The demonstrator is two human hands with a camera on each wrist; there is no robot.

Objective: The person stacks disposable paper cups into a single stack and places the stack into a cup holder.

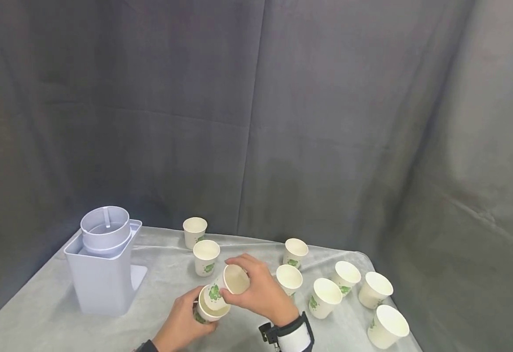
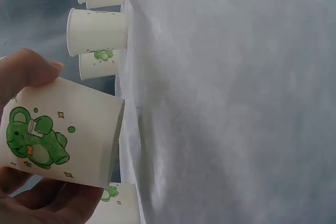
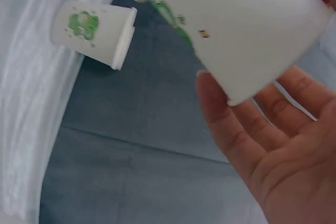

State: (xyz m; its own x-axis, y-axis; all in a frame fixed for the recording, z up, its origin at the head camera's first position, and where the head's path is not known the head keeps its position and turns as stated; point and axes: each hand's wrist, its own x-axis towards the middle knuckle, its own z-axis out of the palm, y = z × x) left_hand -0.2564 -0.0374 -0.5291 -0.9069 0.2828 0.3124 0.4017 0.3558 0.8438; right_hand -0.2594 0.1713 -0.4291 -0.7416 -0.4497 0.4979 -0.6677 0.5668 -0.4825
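In the head view my left hand (image 1: 185, 319) grips a white paper cup (image 1: 214, 313) whose mouth faces up. My right hand (image 1: 261, 288) holds a second paper cup (image 1: 237, 279), tilted, its base dipping into the mouth of the left cup. The left wrist view shows a green cartoon animal on the left cup (image 2: 79, 129), with thumb (image 2: 31, 72) above and fingers below. In the right wrist view the right cup (image 3: 252, 30) slants between the thumb and fingers (image 3: 236, 124).
Two paper cups (image 1: 206, 259) stand behind my hands, and several more cups (image 1: 327, 298) spread across the right side of the table (image 1: 160, 288). A pale box-shaped container (image 1: 100, 283) with a round cup-like piece (image 1: 105, 237) on top stands at left. Grey curtain hangs behind.
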